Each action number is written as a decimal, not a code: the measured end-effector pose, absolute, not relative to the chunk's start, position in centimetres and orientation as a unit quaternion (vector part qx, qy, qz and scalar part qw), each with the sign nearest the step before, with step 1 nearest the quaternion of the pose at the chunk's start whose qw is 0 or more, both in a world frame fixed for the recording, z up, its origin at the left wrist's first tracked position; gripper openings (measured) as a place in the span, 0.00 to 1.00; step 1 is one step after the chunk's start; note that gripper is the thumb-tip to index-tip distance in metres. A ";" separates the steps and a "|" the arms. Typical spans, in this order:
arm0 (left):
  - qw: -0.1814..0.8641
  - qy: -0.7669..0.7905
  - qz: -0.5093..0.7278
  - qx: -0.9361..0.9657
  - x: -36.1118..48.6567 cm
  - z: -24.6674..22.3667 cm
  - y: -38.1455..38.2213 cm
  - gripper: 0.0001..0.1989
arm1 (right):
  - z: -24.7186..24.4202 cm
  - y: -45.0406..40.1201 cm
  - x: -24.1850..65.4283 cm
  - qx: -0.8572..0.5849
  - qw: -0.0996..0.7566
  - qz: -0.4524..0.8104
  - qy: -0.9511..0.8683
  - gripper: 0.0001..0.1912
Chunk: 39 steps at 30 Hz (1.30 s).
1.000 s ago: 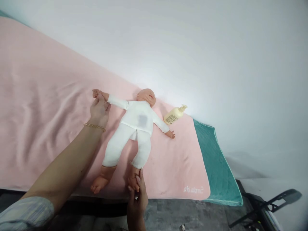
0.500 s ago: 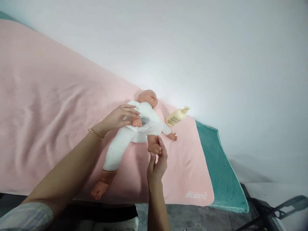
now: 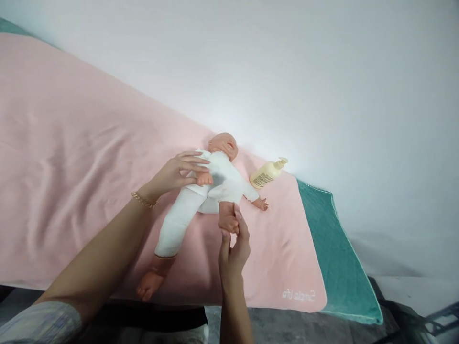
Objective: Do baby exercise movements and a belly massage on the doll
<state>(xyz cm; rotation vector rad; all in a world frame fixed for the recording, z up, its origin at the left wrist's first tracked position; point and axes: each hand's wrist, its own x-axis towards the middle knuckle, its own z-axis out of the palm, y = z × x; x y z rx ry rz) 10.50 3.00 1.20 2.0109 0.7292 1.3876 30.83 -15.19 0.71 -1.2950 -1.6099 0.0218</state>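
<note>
A baby doll (image 3: pixel 225 174) in a white suit lies on its back on a pink blanket (image 3: pixel 287 248). Its head points to the wall and its feet toward me. My left hand (image 3: pixel 182 172) is around the doll's arm on its chest, the thumb below the small doll hand (image 3: pixel 204 178) and the fingers over the sleeve. With thumb and fingers, my right hand (image 3: pixel 234 243) holds one bare doll foot (image 3: pixel 228 220), that leg being raised and bent. The other leg (image 3: pixel 175 224) lies stretched out toward the blanket's near edge.
A cream pump bottle (image 3: pixel 267 173) lies tilted on the blanket beside the doll. Green padding (image 3: pixel 333 239) shows past the blanket's right edge. A white wall (image 3: pixel 322 95) rises behind. A dark metal frame (image 3: pixel 433 325) stands at lower right.
The view has shifted slightly, so the bottle and blanket edge sit a little further right. Both hands keep their places on the doll, with the raised foot slightly lower in view.
</note>
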 end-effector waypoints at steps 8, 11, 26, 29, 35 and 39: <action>0.317 0.354 0.747 0.465 10.8 0.7 3.2 0.24 | -3.7 -22.7 31.6 -0.504 0.483 -0.020 -0.716 0.23; 0.321 0.364 0.792 0.370 10.1 -0.5 4.7 0.19 | -4.9 -23.9 31.5 -0.484 0.446 -0.053 -0.751 0.20; 0.337 0.482 0.752 0.297 9.9 -3.1 5.1 0.23 | -6.7 -23.7 30.5 -0.475 0.443 -0.100 -0.754 0.19; 0.280 0.495 0.754 0.327 10.8 -2.5 4.3 0.18 | -5.5 -22.9 30.7 -0.480 0.448 -0.089 -0.749 0.21; 0.202 0.529 0.690 0.452 11.9 -1.3 0.4 0.19 | -2.9 -19.2 31.6 -0.461 0.477 -0.084 -0.744 0.24; 0.167 0.466 0.626 0.603 12.3 -1.5 -1.0 0.13 | -1.8 -15.6 32.2 -0.440 0.479 -0.071 -0.757 0.24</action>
